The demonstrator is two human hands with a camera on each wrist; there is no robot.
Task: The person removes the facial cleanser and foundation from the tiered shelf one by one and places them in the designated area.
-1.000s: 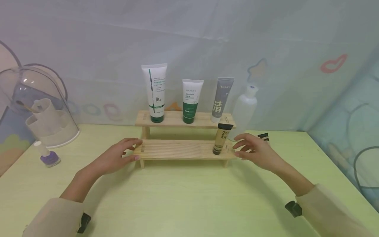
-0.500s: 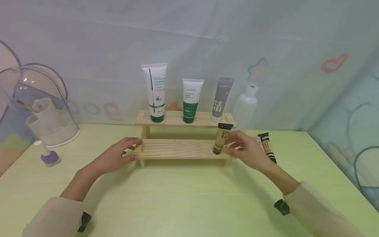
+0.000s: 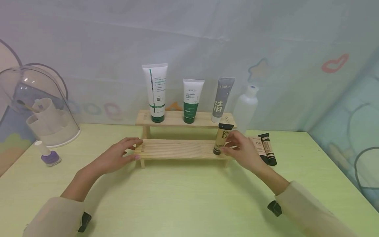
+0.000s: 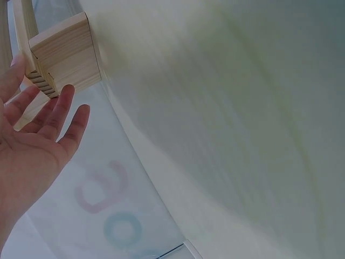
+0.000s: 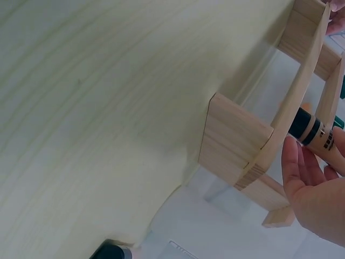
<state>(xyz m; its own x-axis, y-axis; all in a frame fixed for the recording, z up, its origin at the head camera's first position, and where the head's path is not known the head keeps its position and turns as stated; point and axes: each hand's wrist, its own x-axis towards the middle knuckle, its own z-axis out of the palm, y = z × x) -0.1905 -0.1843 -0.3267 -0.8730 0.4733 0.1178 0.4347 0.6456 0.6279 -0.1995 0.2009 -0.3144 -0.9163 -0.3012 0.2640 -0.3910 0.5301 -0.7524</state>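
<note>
Purple nail-polish bottle (image 3: 50, 158) on the table (image 3: 183, 200), far left. Left hand (image 3: 116, 158), fingers apart, touches wooden stand (image 3: 174, 149). Gold tube (image 3: 220, 139) upright, lower tier's right end. Right hand (image 3: 245, 150) curves beside it; whether fingers clamp it, can't tell.

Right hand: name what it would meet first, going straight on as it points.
The right hand would likely meet the gold tube first; that stands on the lower shelf, close beside the hand, though whether they touch is unclear.
</note>
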